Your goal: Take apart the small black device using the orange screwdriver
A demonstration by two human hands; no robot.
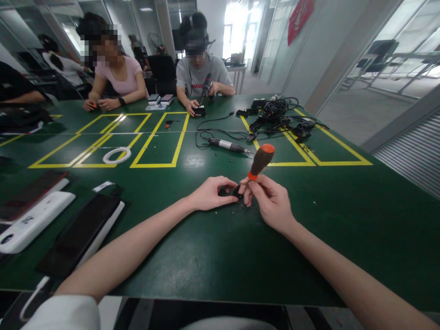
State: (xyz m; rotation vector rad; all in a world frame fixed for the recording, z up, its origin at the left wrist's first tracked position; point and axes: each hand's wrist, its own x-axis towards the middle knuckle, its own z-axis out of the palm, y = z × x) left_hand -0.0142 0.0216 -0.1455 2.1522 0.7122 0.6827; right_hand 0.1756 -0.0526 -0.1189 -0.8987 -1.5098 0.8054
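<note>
My right hand [273, 199] is closed round the lower end of a screwdriver [261, 160] with a dark grey and orange handle. The handle leans up and to the right, and my fingers hide its shaft. Between finger and thumb, my left hand [213, 193] pinches a small black part [237, 192] against the table. What kind of part it is I cannot make out, since fingers from both sides cover most of it. A few tiny bits lie on the green surface just below. Beyond my hands rests a grey and black pen-shaped electric tool [227, 145] with a cord.
Black cables [275, 112] lie heaped at the back right. A roll of white tape [117, 155] sits left of centre among yellow tape outlines. At left are a white power strip [37, 222] and a black phone-like slab [80, 233]. Across the table, a person [202, 73] holds a power drill.
</note>
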